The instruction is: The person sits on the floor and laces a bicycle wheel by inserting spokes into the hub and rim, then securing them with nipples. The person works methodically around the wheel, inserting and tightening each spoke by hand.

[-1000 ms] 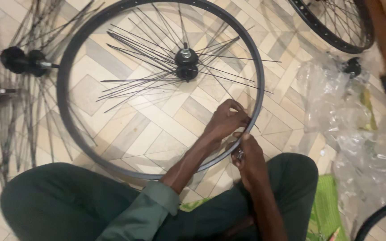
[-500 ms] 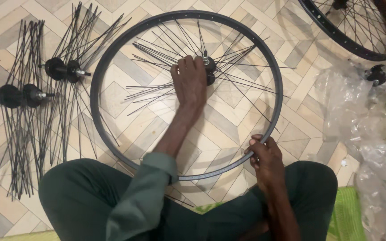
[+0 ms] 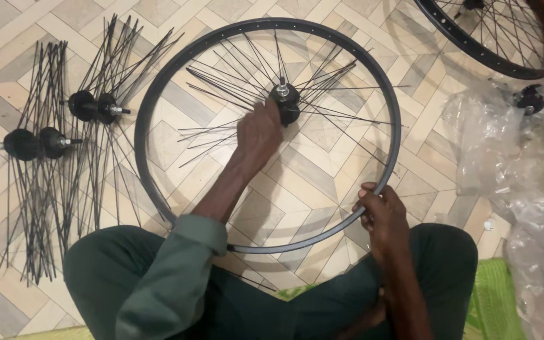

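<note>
Two hands are in view, the left hand (image 3: 258, 133) and the right hand (image 3: 382, 214), both belonging to one person. Two wheel rims lie on the tiled floor (image 3: 20, 38): one black rim (image 3: 158, 101) in the middle of the floor, and a second spoked wheel (image 3: 505, 66) cut off at the floor's far right corner. One hub (image 3: 284, 97) sits inside the middle rim. Two more loose hubs with spokes lie toward the left edge, a nearer one (image 3: 23, 143) and a farther one (image 3: 86, 105). One pile of clear plastic bags (image 3: 511, 164) lies along the right edge. One small black part (image 3: 529, 99) rests on it.
</note>
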A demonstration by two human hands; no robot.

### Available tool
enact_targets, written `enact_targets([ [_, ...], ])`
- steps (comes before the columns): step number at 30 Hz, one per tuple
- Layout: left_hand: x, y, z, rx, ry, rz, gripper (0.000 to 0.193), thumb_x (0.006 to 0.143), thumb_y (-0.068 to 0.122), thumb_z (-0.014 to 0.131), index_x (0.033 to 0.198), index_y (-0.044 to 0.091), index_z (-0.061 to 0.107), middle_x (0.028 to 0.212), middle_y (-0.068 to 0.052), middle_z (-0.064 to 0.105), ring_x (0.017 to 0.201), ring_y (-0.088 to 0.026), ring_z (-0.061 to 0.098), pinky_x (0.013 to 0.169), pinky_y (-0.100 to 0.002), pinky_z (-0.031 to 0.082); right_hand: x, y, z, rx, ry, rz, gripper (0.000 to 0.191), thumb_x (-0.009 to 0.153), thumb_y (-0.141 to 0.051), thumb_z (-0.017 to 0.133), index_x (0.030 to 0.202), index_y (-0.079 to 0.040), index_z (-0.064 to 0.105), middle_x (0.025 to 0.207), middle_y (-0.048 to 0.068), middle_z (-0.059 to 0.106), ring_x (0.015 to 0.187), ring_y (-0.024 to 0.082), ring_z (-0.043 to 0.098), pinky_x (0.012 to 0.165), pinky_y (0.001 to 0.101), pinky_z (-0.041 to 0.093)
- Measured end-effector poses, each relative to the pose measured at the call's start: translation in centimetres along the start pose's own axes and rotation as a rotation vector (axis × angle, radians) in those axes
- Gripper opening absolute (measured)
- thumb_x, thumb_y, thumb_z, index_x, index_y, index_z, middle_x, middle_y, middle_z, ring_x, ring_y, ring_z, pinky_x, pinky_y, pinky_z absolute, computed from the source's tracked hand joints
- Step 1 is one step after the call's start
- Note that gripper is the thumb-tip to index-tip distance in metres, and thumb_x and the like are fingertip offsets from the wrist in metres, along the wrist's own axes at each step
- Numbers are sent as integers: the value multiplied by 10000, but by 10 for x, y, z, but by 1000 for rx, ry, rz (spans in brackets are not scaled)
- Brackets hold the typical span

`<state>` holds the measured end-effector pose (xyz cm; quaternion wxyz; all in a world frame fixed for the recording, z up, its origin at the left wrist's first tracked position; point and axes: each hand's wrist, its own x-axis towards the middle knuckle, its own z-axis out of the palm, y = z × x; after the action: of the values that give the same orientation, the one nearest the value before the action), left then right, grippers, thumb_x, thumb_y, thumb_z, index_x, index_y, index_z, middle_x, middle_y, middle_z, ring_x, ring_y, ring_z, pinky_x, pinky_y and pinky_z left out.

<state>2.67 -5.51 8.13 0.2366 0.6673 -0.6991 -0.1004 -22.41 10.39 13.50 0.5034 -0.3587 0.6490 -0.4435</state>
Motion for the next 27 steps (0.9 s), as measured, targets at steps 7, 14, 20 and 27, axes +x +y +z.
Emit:
enact_targets([
  [7,-22,3,12,-1782,-510,-765,205,999,177,554,1034,-5,641,844,-80,663,625,-135,615,517,-256,536,-7,-6,-4,18,1,-39,391,884,-232,651,1198,0,620,759,63,607,598,92,447,513,233,326],
  [14,-33,16,29,-1952,-487,-736,80,947,51,654,1014,39,611,899,-66,658,745,-144,644,658,-264,598,5,-3,2,135,8,-56,355,875,-168,684,1181,2,628,780,40,597,627,77,518,490,205,322],
  [20,-53,27,4,-1410,-388,-631,249,913,272,783,947,101,606,838,-3,606,736,-123,591,629,-308,542,7,3,2,72,12,-31,364,877,-182,677,1190,-2,636,757,69,619,587,85,491,478,200,325],
  [27,-52,-5,-13,-1608,-465,-684,319,992,370,545,1034,92,696,899,0,678,716,-117,585,694,-295,548,7,1,0,45,6,-26,348,891,-179,680,1184,6,643,754,94,634,549,83,473,460,197,326],
])
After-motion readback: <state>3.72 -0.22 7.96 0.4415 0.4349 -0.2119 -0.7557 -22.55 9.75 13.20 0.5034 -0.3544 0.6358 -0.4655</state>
